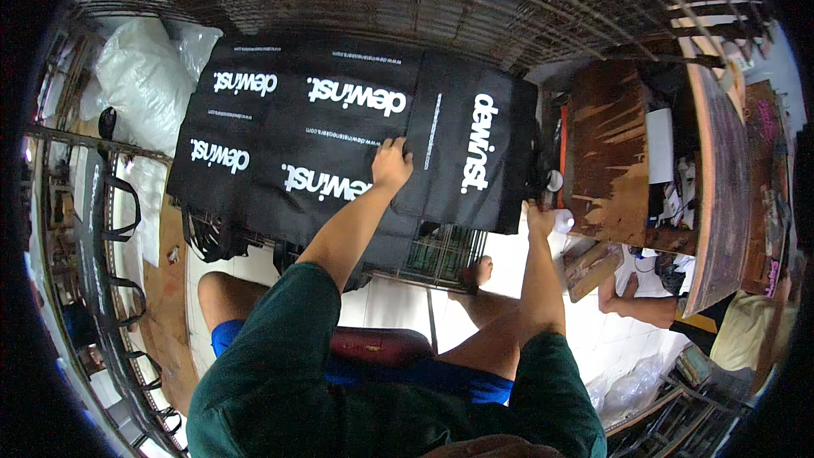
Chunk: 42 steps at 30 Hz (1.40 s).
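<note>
Black fabric bags (339,131) spread flat over wire rack (441,250). Left hand (391,163) pressing top bag (479,153), fingers bent down. Right hand (538,219) closed on white cloth (561,222) at bag's near edge. Risk: bags likely to slide off, overhanging rack.

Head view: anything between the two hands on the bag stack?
Only black bag fabric. The left hand presses on the black bags; the right hand is at the edge of the rightmost bag. Nothing else between them in the head view.
</note>
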Motion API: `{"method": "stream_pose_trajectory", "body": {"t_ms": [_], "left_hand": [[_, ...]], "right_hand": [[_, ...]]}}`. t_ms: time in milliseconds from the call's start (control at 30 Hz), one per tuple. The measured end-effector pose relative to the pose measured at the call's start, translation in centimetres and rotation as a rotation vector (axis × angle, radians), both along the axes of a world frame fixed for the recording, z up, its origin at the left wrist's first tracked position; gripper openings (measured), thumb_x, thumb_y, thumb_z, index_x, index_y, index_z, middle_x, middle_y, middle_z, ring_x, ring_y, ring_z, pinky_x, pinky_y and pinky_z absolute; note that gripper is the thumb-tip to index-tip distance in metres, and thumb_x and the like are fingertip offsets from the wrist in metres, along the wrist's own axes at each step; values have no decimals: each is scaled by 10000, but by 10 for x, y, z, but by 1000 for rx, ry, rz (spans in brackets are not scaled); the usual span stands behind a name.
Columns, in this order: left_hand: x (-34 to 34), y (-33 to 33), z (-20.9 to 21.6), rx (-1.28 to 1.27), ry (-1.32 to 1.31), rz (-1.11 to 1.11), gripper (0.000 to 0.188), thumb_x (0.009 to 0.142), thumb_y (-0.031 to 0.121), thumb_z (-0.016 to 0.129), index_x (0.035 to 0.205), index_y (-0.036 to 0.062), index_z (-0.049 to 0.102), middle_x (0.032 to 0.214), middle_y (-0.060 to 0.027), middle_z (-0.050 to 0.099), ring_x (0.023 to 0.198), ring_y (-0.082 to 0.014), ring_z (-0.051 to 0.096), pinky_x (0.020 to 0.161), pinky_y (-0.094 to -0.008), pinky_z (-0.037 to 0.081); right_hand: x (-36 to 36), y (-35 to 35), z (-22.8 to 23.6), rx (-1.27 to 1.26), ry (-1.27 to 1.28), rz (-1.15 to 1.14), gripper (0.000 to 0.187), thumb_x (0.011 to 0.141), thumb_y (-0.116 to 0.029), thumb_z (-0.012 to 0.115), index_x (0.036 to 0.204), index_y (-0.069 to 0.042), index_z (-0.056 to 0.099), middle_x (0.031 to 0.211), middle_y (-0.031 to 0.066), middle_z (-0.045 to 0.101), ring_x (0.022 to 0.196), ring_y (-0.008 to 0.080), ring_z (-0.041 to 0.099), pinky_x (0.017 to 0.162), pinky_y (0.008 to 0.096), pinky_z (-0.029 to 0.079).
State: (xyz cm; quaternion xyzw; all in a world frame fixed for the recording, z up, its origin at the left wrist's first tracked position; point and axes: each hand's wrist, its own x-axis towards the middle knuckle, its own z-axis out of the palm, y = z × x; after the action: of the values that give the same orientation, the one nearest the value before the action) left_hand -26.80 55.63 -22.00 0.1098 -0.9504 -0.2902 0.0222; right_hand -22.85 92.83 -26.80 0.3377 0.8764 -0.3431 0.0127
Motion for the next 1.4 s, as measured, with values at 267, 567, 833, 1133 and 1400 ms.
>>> {"method": "stream_pose_trajectory", "body": {"t_ms": [267,567,833,1133,1400], "left_hand": [[152,-87,126,111,204,-192,370,739,216,678,1063,69,576,899,-140,599,839,-320,588,721,-389,484],[364,-138,121,-96,-811,-598,837,727,683,524,1393,219,319,1343,-151,413,1229,-372,395,986,-585,285],[411,-118,105,-174,-713,-349,633,789,513,555,1319,203,401,1285,-118,449,1200,-345,395,958,-658,225],[493,-190,197,337,-425,85,857,675,469,700,1393,198,318,1380,-167,352,1305,-367,278,1049,-559,202],[751,-288,195,389,-632,1002,673,736,516,627,1198,42,506,1163,-221,527,1081,-368,504,908,-446,412]], "right_hand": [[-38,-178,395,604,1423,625,381,754,-190,667,1109,-76,589,1076,111,568,1035,275,500,918,395,365],[-38,-229,448,895,990,803,197,876,-237,549,902,-53,615,862,133,623,783,316,583,660,411,422],[203,-253,219,137,-144,1105,328,839,-353,534,901,-36,595,852,177,613,812,354,596,717,446,461],[188,-287,56,314,-1004,1236,592,790,-427,601,1194,-6,499,1177,182,544,1120,335,496,909,431,399],[196,-466,224,317,-1302,1023,481,878,-390,521,1204,-37,494,1188,143,519,980,287,541,827,454,434]]}}
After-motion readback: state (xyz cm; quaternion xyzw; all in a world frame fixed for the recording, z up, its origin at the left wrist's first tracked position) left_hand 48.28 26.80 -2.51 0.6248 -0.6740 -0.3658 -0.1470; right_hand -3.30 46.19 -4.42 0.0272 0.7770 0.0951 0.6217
